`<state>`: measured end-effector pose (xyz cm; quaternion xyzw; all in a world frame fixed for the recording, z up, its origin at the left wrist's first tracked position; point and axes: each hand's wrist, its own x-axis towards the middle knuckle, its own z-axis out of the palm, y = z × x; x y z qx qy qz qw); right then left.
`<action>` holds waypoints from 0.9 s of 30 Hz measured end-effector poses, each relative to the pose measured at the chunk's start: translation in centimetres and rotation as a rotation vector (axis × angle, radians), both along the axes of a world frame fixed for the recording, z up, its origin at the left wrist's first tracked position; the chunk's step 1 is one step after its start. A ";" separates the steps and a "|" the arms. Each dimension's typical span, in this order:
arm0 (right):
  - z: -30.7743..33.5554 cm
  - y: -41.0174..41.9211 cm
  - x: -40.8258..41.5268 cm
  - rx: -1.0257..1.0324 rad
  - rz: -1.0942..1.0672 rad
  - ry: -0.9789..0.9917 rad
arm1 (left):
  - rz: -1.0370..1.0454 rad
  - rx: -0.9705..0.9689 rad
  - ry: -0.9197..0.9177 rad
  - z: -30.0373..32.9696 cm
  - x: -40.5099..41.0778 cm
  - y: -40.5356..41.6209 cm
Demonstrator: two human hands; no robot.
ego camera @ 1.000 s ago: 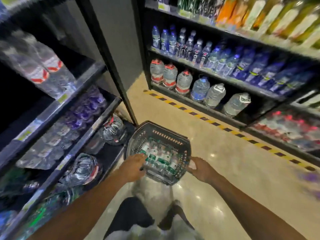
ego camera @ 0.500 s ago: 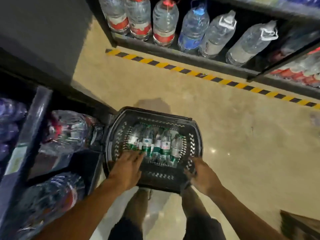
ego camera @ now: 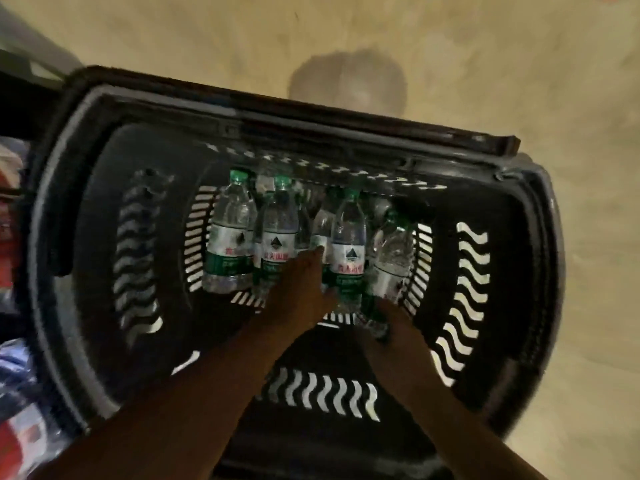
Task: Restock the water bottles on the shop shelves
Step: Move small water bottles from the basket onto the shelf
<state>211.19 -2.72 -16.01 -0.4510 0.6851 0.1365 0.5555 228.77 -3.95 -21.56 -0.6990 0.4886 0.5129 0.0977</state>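
A dark plastic shopping basket (ego camera: 478, 341) stands on the floor right below me. Several clear water bottles (ego camera: 230, 237) with green caps and green-and-white labels lie side by side in its bottom. Both my arms reach down into the basket. My left hand (ego camera: 298, 289) lies on the middle bottles with its fingers stretched forward, touching them. At the base of the rightmost bottle (ego camera: 391, 258) is my right hand (ego camera: 394, 320); its fingers are hidden, so its grip is unclear.
Beige polished floor (ego camera: 519, 81) surrounds the basket's far and right sides. At the left edge, blurred wrapped bottle packs (ego camera: 14, 393) sit on a low dark shelf close to the basket.
My head has dropped much closer over the basket. Both hands have gone from the basket's near rim down inside it onto the bottles.
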 end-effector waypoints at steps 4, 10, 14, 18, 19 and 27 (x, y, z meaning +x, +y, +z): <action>-1.2 0.1 -0.7 -0.028 -0.051 0.009 | 0.176 -0.039 -0.049 -3.9 -3.4 -1.2; -1.9 0.6 -1.7 -0.061 -0.039 0.041 | 0.323 -0.028 -0.196 -5.6 -6.8 -1.5; -1.8 0.0 -1.6 -0.024 -0.107 0.040 | 0.454 0.049 -0.095 -4.4 -5.4 -1.8; -1.9 -1.2 -1.6 -0.006 -0.274 0.047 | 0.482 0.051 -0.004 -0.2 -2.2 -0.7; -2.1 -1.5 -1.5 0.001 -0.302 0.056 | 0.492 0.048 0.036 0.9 -1.3 -0.3; -7.3 -2.3 0.6 0.082 -0.451 0.113 | 0.550 0.097 0.205 3.5 4.6 2.1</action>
